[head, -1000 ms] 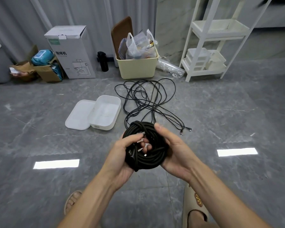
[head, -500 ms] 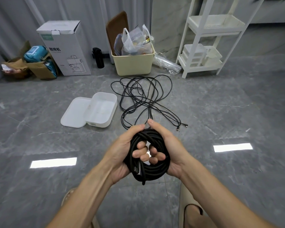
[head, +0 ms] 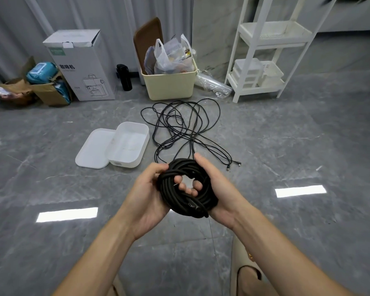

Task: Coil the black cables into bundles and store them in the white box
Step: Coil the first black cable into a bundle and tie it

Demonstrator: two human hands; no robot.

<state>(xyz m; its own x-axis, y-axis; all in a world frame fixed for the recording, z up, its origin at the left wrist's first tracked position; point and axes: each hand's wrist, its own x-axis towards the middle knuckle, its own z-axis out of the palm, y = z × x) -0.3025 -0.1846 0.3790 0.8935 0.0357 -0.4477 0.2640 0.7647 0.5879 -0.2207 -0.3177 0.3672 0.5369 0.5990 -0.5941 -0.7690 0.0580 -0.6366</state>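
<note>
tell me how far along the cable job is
Done: one thick black cable is wound into a coiled bundle. In hand: the left hand and right hand both grip that bundle above the floor, not yet boxed. Left: the white box sits open with nothing visible inside, its lid beside it, and the loose cables lie uncoiled.

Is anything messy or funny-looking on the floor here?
Yes. A tangle of loose black cables sprawls over the grey floor beside the open white box, not coiled yet. The box's lid lies off, next to it. Only the coiled bundle, held by the left hand and right hand, looks tidy.
</note>
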